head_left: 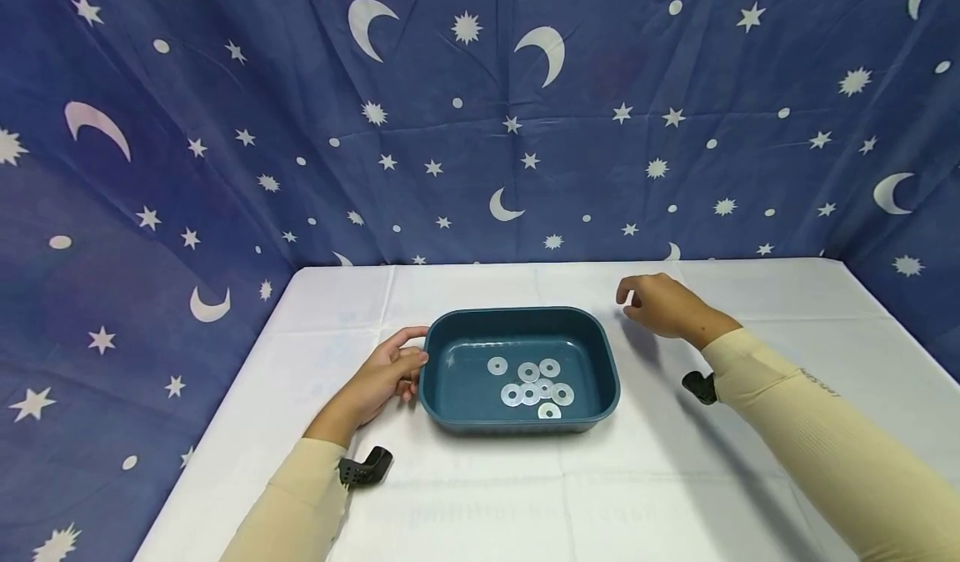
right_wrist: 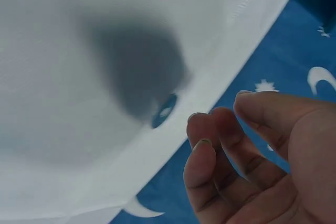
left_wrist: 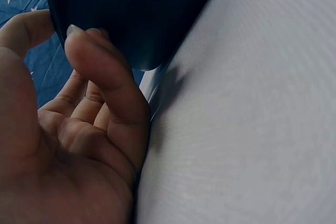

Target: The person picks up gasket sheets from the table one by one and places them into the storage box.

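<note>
My left hand point(head_left: 380, 381) is at the left end of a dark teal tray point(head_left: 517, 425), its forefinger and thumb touching the end wall near the rim. Below them, the other fingers are loosely bent outside the tray. Several flat metal washers point(head_left: 562, 393) lie on the tray's floor, mostly toward the right and front. Beyond the tray's right end, my right hand point(head_left: 660, 305) is held above the table with loosely curled fingers and nothing between them. In the right wrist view, a single washer point(right_wrist: 165, 112) shows by the hand's shadow, apart from the fingertips.
A white cloth covers the table point(head_left: 480, 495). Blue fabric point(head_left: 450, 170) with moons and stars hangs behind it and at both sides. Each wrist carries a small black camera mount, one on the left point(head_left: 366, 467) and another on the right point(head_left: 700, 387).
</note>
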The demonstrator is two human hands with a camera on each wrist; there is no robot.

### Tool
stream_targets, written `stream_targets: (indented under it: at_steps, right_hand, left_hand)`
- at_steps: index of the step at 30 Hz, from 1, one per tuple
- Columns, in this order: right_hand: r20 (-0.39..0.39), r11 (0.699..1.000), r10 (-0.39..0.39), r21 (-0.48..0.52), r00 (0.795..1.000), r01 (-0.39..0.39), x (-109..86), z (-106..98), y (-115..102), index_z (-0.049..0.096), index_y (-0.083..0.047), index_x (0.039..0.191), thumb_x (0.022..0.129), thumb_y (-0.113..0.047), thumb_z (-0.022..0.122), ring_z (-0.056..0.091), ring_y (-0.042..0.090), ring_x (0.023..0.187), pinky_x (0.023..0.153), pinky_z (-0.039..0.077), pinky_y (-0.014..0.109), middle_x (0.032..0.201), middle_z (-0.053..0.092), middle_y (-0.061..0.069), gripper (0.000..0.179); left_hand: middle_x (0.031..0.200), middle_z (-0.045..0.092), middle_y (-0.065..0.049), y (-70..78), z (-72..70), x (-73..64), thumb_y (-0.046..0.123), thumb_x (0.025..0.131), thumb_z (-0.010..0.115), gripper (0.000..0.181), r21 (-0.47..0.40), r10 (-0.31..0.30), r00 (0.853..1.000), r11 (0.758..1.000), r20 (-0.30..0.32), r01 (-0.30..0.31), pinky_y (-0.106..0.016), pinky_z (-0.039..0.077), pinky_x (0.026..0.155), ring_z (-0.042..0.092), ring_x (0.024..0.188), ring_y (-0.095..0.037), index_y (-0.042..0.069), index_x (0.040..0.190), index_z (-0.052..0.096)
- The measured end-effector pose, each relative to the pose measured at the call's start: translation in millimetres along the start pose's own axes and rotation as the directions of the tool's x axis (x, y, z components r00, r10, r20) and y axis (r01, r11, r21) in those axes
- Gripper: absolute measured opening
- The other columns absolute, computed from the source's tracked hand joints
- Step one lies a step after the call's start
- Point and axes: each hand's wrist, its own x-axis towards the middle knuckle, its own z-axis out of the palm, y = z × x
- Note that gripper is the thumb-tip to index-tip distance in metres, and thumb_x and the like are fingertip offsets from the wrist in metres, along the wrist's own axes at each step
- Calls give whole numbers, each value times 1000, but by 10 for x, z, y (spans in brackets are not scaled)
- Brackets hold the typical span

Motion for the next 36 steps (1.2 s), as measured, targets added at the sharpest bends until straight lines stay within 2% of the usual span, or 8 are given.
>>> stream_targets:
  at_steps: [6,13,20,29,36]
  right_hand:
    - [26,999,42,-31,999,-41,6,82,162,67,-2,105,88,-2,64,56,18,68,64,48,33,80,66,8,17]
    - [29,996,84,-1,996,-84,34,153,287,65,-2,109,92,-8,66,57,19,69,65,48,34,82,67,10,19]
    - [41,994,99,31,994,-101,66,163,348,63,-1,109,91,-6,66,58,19,71,66,48,33,86,68,13,19]
    - [47,993,101,60,994,-104,109,196,415,64,-1,111,93,-9,65,60,23,80,76,50,41,91,68,14,20]
    - [43,992,104,69,994,-107,121,209,420,62,-2,111,94,-12,64,58,24,80,77,48,42,91,65,13,19]
  left_hand:
    - [80,59,3,-8,10,4,16,101,55,52,-4,-4,1000,1000,-4,4,-18,46,49,53,55,-8,8,148,37]
    - [83,61,3,-5,19,-7,16,100,56,52,-7,-9,1000,1000,-4,9,-19,46,50,53,56,-8,7,148,37]
    - [83,61,2,-3,18,-8,18,101,57,53,0,-6,1000,1000,-2,6,-20,46,51,53,57,-8,7,148,36]
    - [81,60,3,-6,8,8,17,100,57,52,7,0,1000,1000,-2,0,-21,46,50,52,56,-9,8,148,37]
    - [80,59,4,3,5,5,16,100,56,52,-2,-1,1000,1000,-5,1,-20,45,49,52,56,-8,8,148,37]
